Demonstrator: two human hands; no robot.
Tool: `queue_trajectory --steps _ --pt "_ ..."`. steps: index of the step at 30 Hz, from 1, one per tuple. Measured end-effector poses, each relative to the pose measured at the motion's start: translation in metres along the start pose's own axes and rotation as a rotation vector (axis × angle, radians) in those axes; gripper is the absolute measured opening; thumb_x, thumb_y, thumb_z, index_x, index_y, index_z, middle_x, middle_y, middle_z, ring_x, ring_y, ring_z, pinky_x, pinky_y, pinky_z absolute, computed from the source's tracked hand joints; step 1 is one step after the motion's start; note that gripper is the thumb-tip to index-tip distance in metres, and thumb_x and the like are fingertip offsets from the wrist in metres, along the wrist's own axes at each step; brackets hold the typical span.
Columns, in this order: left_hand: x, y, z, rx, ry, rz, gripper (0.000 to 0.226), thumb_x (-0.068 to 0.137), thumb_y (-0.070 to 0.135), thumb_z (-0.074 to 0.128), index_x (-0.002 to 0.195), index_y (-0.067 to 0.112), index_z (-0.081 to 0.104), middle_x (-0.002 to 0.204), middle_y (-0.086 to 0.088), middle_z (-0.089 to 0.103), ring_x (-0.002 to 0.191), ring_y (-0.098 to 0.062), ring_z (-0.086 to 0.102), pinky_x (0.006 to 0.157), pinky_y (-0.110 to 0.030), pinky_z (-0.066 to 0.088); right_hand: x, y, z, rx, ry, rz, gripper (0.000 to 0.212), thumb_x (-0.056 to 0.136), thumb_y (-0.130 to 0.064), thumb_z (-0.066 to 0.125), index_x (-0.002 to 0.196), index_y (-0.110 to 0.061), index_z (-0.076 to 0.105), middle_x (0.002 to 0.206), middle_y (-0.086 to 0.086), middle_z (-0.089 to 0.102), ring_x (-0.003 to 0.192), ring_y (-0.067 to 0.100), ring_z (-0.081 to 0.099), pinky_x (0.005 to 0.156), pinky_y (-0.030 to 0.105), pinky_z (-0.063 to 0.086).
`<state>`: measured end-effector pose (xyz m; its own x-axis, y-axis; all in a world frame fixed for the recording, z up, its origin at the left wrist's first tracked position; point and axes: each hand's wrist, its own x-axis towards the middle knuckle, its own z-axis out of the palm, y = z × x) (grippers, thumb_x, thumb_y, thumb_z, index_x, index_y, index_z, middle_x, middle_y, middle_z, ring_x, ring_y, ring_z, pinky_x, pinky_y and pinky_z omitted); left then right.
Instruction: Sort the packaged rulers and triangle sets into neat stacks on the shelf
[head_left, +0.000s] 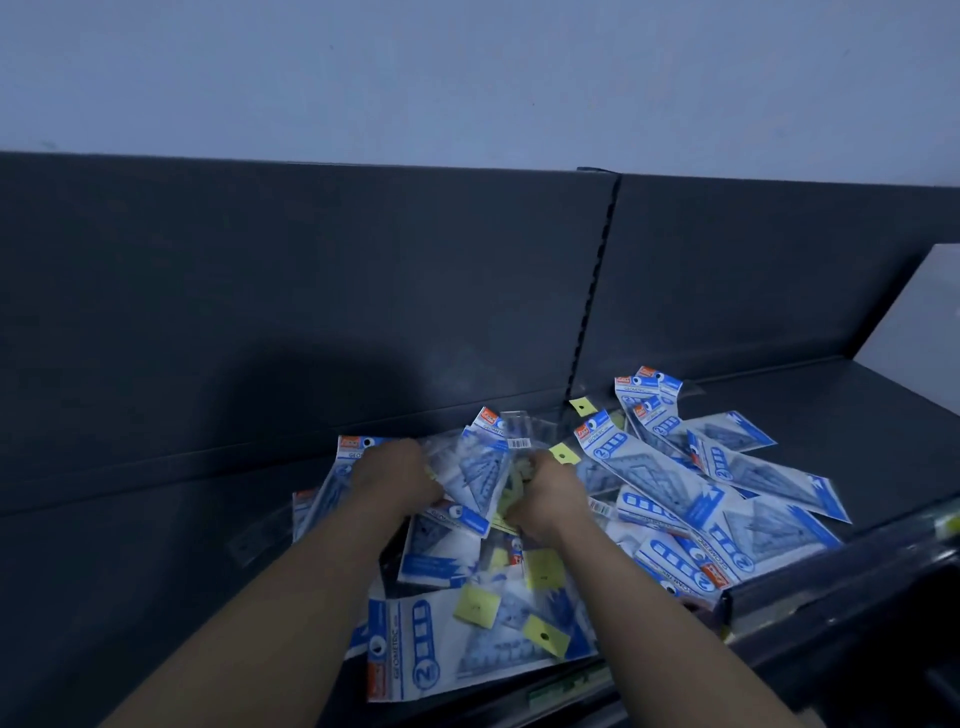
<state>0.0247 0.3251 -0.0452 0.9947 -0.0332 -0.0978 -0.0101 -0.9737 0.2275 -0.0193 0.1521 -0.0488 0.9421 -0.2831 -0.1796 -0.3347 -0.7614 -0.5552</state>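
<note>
Blue-white packets (655, 470) lie heaped on the dark shelf (156, 525); left hand (396, 474) and right hand (546, 494) each grip one

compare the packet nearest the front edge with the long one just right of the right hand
The front packet lies along the edge of the shelf, its header at the left; the long packet runs diagonally, header toward the back. Yellow tags lie across the front packet, while nothing covers the long packet. Both are blue-and-white sleeves with a circled 2.
</note>
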Motion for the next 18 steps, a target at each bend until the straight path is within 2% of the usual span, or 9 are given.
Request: queue_trajectory --steps 3,5,8,11,14,16,18 --pt "0.003 -0.01 -0.005 -0.063 0.037 -0.026 0.044 0.072 0.041 0.069 0.105 0.014 0.057 0.119 -0.009 0.061 0.111 -0.029 0.058 0.086 -0.031 0.047 -0.001 -0.004 -0.001 0.01 0.04 0.097 0.046 0.079 -0.002 0.063 0.122 -0.005 0.044 0.12 0.016 0.056 0.11 0.033 0.057 0.08 0.033 0.048" --pt "0.005 -0.016 -0.011 -0.139 0.048 -0.028 0.038 0.076 0.04 0.066 0.102 0.014 0.058 0.117 -0.009 0.062 0.111 -0.03 0.058 0.091 -0.035 0.047 -0.002 -0.008 -0.001 0.019 0.051 0.119 0.029 0.083 -0.001 0.058 0.111 -0.003 0.048 0.114 0.016 0.059 0.107 0.034 0.059 0.074 0.033 0.044" --pt "0.008 -0.022 -0.023 -0.364 0.074 0.006 0.027 0.086 0.041 0.059 0.083 0.015 0.05 0.107 -0.011 0.065 0.101 -0.031 0.059 0.088 -0.039 0.048 0.0 -0.011 0.0 0.063 0.058 0.143 0.007 0.084 -0.001 0.055 0.087 -0.005 0.05 0.092 0.015 0.057 0.088 0.033 0.061 0.064 0.031 0.043" --pt "0.011 -0.026 -0.038 -0.514 0.137 0.05 0.018 0.091 0.025 0.054 0.08 0.013 0.045 0.098 -0.015 0.063 0.088 -0.031 0.058 0.076 -0.036 0.045 0.0 -0.01 -0.006 0.236 0.107 0.144 0.001 0.083 0.0 0.052 0.082 0.0 0.052 0.077 0.013 0.053 0.066 0.025 0.05 0.051 0.024 0.034" --pt "0.007 -0.02 -0.052 -0.612 0.206 0.12 0.01 0.092 0.012 0.05 0.085 0.008 0.044 0.082 -0.01 0.053 0.076 -0.025 0.048 0.06 -0.031 0.028 -0.008 -0.002 -0.02 0.33 0.186 0.129 0.007 0.082 0.0 0.05 0.075 -0.001 0.051 0.065 0.009 0.048 0.053 0.02 0.041 0.048 0.024 0.028" --pt "0.0 -0.009 -0.058 -0.64 0.232 0.184 0.009 0.094 0.011 0.05 0.089 0.006 0.045 0.082 -0.006 0.05 0.077 -0.023 0.046 0.061 -0.029 0.025 -0.014 0.007 -0.028 0.325 0.241 0.135 0.007 0.082 -0.001 0.051 0.077 -0.004 0.046 0.065 0.007 0.046 0.055 0.021 0.042 0.05 0.025 0.029" --pt "-0.006 0.005 -0.061 -0.658 0.208 0.241 0.011 0.095 0.013 0.053 0.098 0.003 0.053 0.092 -0.007 0.056 0.082 -0.023 0.051 0.067 -0.027 0.033 -0.021 0.02 -0.034 0.292 0.278 0.161 0.008 0.082 -0.003 0.052 0.081 -0.003 0.044 0.068 0.009 0.047 0.061 0.025 0.045 0.054 0.027 0.032"
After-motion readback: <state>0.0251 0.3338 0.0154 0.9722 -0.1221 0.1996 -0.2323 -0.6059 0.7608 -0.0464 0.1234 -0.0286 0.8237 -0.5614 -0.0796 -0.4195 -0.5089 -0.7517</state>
